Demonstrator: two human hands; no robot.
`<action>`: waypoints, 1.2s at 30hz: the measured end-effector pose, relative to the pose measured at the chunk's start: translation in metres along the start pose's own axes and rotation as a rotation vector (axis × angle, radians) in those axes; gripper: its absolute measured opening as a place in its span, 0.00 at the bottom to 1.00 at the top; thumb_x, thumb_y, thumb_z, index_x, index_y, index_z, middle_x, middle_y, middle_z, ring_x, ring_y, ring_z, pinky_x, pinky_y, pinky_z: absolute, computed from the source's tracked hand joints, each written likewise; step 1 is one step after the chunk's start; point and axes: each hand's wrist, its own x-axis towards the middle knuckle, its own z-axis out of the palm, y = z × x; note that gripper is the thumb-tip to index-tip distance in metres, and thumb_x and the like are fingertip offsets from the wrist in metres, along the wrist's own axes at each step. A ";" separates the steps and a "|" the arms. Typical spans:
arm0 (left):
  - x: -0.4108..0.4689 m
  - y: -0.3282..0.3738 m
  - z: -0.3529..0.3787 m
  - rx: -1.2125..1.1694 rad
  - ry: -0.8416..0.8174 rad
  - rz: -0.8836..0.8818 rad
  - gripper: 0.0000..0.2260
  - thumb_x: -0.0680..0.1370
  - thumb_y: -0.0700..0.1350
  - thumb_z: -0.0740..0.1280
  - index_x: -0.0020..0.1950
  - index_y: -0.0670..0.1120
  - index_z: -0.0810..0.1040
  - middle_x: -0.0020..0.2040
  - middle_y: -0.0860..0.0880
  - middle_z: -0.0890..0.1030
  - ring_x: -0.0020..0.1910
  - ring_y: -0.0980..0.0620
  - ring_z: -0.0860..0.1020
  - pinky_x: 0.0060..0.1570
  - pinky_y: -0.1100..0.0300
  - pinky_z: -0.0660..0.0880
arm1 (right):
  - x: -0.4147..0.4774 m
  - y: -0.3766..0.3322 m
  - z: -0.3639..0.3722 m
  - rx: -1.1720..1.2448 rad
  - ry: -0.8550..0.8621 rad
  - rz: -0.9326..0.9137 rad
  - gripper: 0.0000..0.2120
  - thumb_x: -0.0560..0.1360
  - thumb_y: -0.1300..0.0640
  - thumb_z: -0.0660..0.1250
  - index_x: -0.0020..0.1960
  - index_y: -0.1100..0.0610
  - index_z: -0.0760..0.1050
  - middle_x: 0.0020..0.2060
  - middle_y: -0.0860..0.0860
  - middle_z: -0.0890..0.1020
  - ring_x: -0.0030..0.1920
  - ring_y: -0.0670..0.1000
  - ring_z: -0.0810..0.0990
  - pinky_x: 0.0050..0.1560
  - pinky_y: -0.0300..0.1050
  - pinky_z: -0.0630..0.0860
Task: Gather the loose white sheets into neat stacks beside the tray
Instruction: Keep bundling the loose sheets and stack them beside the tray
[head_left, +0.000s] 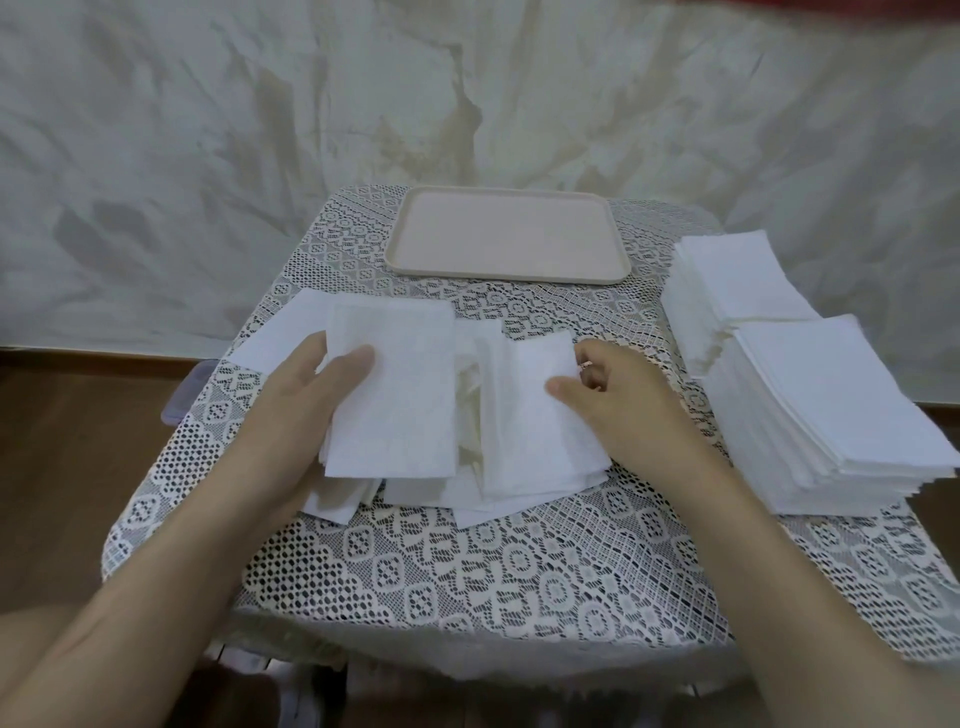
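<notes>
My left hand (306, 400) has its grip clamped on a thin bundle of white rectangular paper sheets (395, 395), thumb on top and fingers beneath, held over the middle of the surface, a little toward its left edge. My right hand (623, 405) has its grip pinched on the right edge of a single white sheet (535, 421), which lies on the crooked heap of loose white sheets (519, 493) spread mid-surface. Two tall neat stacks stand along the right edge, the far stack (737, 280) and the near stack (831, 415) just touching, both to the right of the shallow beige rectangular tray (509, 276) at the far edge. A white lace cloth (467, 571) covers everything underneath.

I judge these sheets to be very light, thin and limp. They should slide readily over one another, crease if squeezed, and droop if lifted by one corner. I would take each by a short edge with a gentle pinch, and support the growing bundle from below, so it stays square
</notes>
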 end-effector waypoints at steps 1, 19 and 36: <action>0.000 0.000 0.000 0.000 -0.002 0.000 0.12 0.85 0.48 0.64 0.67 0.49 0.79 0.58 0.46 0.87 0.56 0.44 0.86 0.51 0.48 0.81 | 0.000 0.001 0.001 -0.091 0.031 -0.011 0.07 0.80 0.52 0.70 0.44 0.52 0.75 0.38 0.51 0.82 0.40 0.56 0.81 0.41 0.51 0.75; 0.002 0.006 -0.006 0.000 0.011 0.022 0.11 0.85 0.47 0.64 0.66 0.49 0.80 0.58 0.47 0.87 0.57 0.45 0.86 0.51 0.49 0.82 | 0.000 -0.007 -0.004 0.238 0.068 0.030 0.12 0.79 0.57 0.71 0.41 0.62 0.74 0.36 0.58 0.78 0.33 0.50 0.74 0.40 0.48 0.73; -0.003 -0.002 0.001 0.003 -0.024 -0.015 0.11 0.85 0.48 0.64 0.65 0.48 0.79 0.57 0.42 0.86 0.54 0.42 0.86 0.50 0.45 0.79 | -0.006 -0.011 -0.013 0.524 0.044 0.090 0.05 0.78 0.62 0.71 0.51 0.54 0.84 0.47 0.51 0.89 0.51 0.53 0.87 0.52 0.50 0.83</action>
